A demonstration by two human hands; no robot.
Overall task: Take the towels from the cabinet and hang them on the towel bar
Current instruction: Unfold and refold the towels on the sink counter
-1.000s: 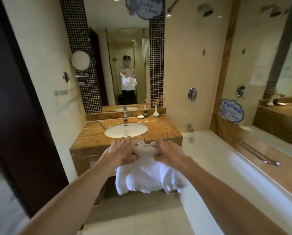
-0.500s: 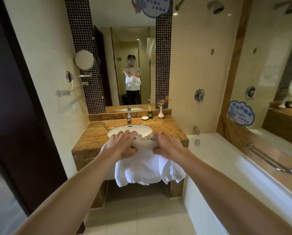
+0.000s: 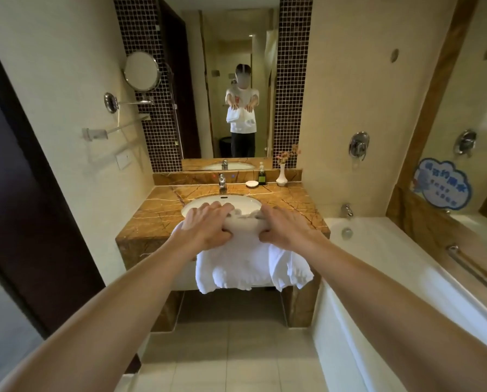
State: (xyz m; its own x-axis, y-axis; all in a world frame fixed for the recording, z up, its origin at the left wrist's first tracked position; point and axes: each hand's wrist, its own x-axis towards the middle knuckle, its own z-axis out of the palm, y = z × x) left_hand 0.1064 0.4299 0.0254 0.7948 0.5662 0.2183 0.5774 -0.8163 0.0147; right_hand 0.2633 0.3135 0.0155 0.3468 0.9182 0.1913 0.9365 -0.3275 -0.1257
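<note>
A white towel (image 3: 248, 267) hangs in front of me, bunched along its top edge. My left hand (image 3: 208, 224) grips that edge on the left and my right hand (image 3: 281, 226) grips it on the right, both arms stretched forward at chest height. The towel's lower part drapes down before the vanity counter (image 3: 157, 213). On the left wall a clear towel bar (image 3: 115, 128) is mounted, bare, above and left of my hands. The mirror (image 3: 236, 80) reflects a person holding the towel the same way.
A white sink (image 3: 222, 200) with a tap sits in the brown marble counter; a soap bottle (image 3: 262, 176), dish and vase (image 3: 281, 176) stand at its back. A white bathtub (image 3: 406, 264) with a grab rail runs along the right. A dark door (image 3: 24, 207) stands left.
I have stepped closer to the vanity, so the sink and counter loom larger. Both hands keep their grip on the towel's top edge and have risen slightly against the sink.
</note>
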